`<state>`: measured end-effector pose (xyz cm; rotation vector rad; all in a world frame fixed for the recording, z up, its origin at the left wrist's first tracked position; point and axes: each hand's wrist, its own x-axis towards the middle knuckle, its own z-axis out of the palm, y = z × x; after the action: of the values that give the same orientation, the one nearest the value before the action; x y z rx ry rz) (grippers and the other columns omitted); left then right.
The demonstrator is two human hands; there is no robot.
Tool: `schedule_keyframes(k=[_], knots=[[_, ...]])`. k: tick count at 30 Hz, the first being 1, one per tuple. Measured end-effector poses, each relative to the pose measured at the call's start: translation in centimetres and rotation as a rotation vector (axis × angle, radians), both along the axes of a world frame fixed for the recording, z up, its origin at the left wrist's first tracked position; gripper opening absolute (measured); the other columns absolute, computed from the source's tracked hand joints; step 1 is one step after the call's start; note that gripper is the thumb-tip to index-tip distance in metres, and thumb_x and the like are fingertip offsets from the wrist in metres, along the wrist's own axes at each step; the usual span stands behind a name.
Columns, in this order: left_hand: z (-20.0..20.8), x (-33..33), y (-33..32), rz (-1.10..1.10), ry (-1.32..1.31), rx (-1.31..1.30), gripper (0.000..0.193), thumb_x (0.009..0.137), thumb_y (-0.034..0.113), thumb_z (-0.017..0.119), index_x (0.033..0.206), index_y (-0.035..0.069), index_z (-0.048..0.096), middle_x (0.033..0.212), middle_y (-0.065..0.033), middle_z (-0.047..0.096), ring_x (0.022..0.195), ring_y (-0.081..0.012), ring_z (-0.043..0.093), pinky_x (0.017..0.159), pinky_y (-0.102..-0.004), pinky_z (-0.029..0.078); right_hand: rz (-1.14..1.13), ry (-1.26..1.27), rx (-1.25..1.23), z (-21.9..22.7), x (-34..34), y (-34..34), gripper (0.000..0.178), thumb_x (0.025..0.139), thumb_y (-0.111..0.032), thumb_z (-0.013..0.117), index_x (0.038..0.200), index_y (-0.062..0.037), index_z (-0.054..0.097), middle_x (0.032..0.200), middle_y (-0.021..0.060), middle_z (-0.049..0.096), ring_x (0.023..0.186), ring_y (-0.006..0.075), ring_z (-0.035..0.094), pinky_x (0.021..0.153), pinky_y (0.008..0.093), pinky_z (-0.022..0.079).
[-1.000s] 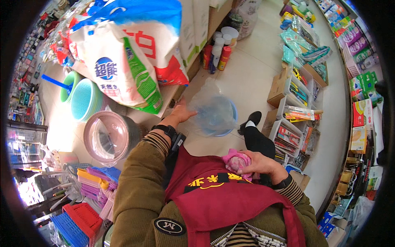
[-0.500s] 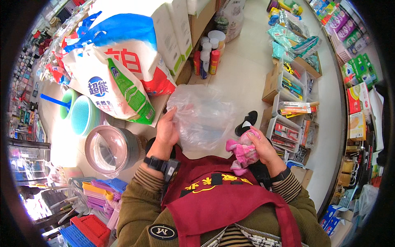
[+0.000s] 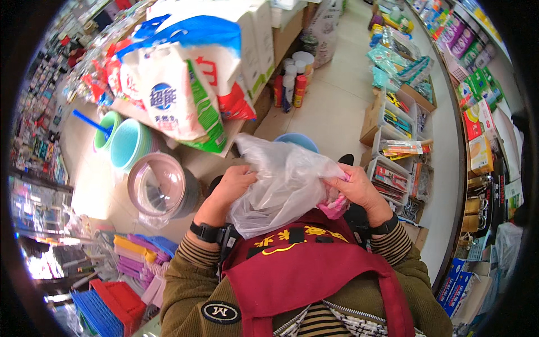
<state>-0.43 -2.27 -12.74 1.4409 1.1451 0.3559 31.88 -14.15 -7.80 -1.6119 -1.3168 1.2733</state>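
Observation:
A clear, crumpled plastic bag (image 3: 281, 182) stretches between my hands in front of my dark red apron (image 3: 314, 269). My left hand (image 3: 233, 185) is closed on the bag's left side. My right hand (image 3: 357, 188) grips a bunched pink-and-white cloth (image 3: 336, 205) next to the bag's right edge; whether its fingers also pinch the bag, I cannot tell. Behind the bag shows the rim of a light blue basin (image 3: 297, 139), mostly hidden by the plastic.
Large detergent bags (image 3: 185, 84) rest on a low shelf at the left, above stacked plastic buckets (image 3: 135, 143) and a lidded pinkish tub (image 3: 157, 185). Spray cans (image 3: 288, 92) stand on the floor ahead. Bins of small tools (image 3: 393, 168) line the right; colourful plastic baskets (image 3: 120, 303) lie lower left.
The bag has been drawn nearer my body and rightward, reaching the cloth in my right hand. The blue basin behind it has come into sight. My view has shifted slightly left.

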Motion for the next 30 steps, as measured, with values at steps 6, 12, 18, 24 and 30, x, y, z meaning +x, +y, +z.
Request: schedule_keyframes(k=[6,12,18,24,30], knots=[[1.4,-2.3,-0.1,0.7,-0.889,-0.227,0.027,0.097,0.023,0.059,0.115,0.003,0.062,0.106,-0.0108,0.068,0.093,-0.0166,0.066,0.074,-0.0322,0.054,-0.465,0.596,-0.032,-1.0,-1.0,-0.5,0.021,0.096,-0.013,0.061,0.112,-0.0007,0.067,0.103,0.0071,0.072,0.092,0.0183,0.069,0.083,0.0313,0.055],[4.7,-1.4,-4.8,0.595,-0.551,0.258,0.038,0.104,0.029,0.054,0.079,0.002,0.062,0.071,-0.006,0.063,0.06,-0.0121,0.058,0.058,-0.0267,0.048,-0.483,0.666,0.086,-0.7,-2.6,-0.3,0.02,0.097,-0.014,0.063,0.111,0.0001,0.068,0.098,0.0062,0.071,0.085,0.0149,0.068,0.078,0.0287,0.054],[5.6,4.6,-5.1,0.155,-0.348,0.182,0.051,0.092,0.04,0.072,0.114,-0.005,0.065,0.111,-0.0127,0.068,0.101,-0.0169,0.064,0.086,-0.0331,0.053,-0.082,0.389,0.137,1.0,-5.6,-0.3,0.031,0.099,-0.019,0.062,0.121,0.003,0.066,0.104,0.0046,0.072,0.091,0.0095,0.065,0.079,0.0261,0.053],[3.4,5.8,-4.3,0.18,-0.49,0.045,0.048,0.079,0.017,0.082,0.117,-0.003,0.061,0.098,-0.0082,0.07,0.094,-0.0152,0.065,0.083,-0.0327,0.054,-0.05,0.27,0.06,2.4,-5.4,-0.9,0.025,0.1,-0.019,0.061,0.111,0.0006,0.07,0.094,-0.0002,0.07,0.081,0.0073,0.062,0.075,0.0235,0.051],[0.5,-0.3,-1.3,0.551,-0.339,0.263,0.025,0.084,0.004,0.07,0.106,-0.005,0.064,0.092,-0.0083,0.069,0.081,-0.0163,0.066,0.072,-0.0308,0.054,-0.351,0.575,0.14,2.6,-1.4,-1.1,0.02,0.098,-0.018,0.059,0.107,-0.002,0.068,0.095,0.0025,0.07,0.084,0.0115,0.066,0.078,0.0259,0.052]])
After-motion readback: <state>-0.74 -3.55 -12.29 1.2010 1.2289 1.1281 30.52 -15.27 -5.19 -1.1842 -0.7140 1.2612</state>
